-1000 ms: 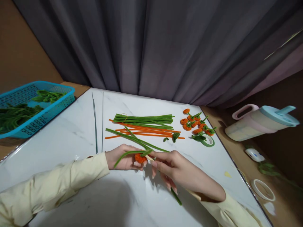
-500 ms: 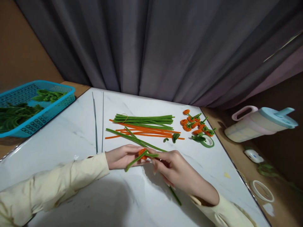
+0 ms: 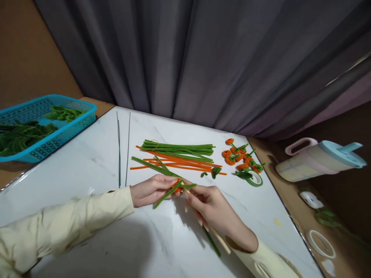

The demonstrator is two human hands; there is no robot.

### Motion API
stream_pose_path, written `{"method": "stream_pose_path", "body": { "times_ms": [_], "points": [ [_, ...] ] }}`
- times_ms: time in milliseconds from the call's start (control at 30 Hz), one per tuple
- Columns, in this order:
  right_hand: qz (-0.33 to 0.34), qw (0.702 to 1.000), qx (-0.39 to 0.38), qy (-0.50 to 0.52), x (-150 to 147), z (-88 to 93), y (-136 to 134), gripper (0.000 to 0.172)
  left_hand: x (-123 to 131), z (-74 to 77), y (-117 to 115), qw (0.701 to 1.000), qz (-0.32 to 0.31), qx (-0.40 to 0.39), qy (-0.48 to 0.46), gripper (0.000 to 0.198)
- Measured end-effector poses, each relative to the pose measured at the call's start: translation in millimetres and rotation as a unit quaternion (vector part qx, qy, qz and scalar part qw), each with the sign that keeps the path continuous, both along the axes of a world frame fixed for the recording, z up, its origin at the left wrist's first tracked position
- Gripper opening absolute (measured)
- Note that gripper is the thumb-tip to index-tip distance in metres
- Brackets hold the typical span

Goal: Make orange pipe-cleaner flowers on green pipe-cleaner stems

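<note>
My left hand pinches a small orange pipe-cleaner flower with green pipe-cleaner ends crossing over it. Close beside it, my right hand is closed on a thin pale wooden stick, whose upper end meets the flower. A green pipe cleaner sticks out below my right hand; whether I grip it or it lies on the table is hidden. Beyond my hands lie a bundle of green pipe cleaners, loose orange ones and several orange flowers.
A blue basket of green leaf pieces stands left, near thin dark wires. At right are green tape, a lidded cup, a white case and a pale ring. A grey curtain hangs behind the table.
The pale stick now shows between my right fingers and below the hand. My hands stay close together at the flower, and the view has shifted slightly.
</note>
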State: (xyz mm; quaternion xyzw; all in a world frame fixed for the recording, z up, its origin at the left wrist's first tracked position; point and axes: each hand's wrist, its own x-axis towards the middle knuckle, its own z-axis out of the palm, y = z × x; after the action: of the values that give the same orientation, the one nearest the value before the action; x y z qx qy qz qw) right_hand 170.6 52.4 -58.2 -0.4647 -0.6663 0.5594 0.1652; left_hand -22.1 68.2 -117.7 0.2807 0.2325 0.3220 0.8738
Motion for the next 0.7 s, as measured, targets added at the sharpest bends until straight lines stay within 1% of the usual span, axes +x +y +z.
{"method": "stream_pose_path", "body": {
  "times_ms": [67,133,267,367,533,600,700],
  "points": [
    [-0.028,0.997,-0.060,0.041,-2,-2.9,-2,0.033,0,0.2,0,1.000,0.018,0.008,0.012,0.031],
    [-0.052,0.992,-0.090,0.076,-5,-5.3,-4,0.035,0,-0.6,-1,0.999,0.034,0.016,0.021,0.031],
    [-0.097,0.985,-0.097,0.106,-8,-6.6,-7,0.035,0,-4.1,-3,0.997,0.033,0.046,0.045,0.033],
    [-0.113,0.981,-0.099,0.121,-9,-6.2,-9,0.034,-1,-5.9,-5,0.995,0.022,0.062,0.069,0.034],
    [-0.104,0.988,-0.064,0.098,-8,-7.5,-10,0.035,-1,-2.9,-6,0.996,0.027,0.047,0.065,0.031],
    [-0.091,0.992,-0.029,0.082,-8,-7.6,-11,0.034,0,-1.1,-6,0.998,0.026,0.034,0.051,0.030],
    [-0.071,0.995,0.045,0.056,-6,-6.2,-11,0.034,0,0.2,-5,0.999,0.023,0.024,0.025,0.031]
  ]
}}
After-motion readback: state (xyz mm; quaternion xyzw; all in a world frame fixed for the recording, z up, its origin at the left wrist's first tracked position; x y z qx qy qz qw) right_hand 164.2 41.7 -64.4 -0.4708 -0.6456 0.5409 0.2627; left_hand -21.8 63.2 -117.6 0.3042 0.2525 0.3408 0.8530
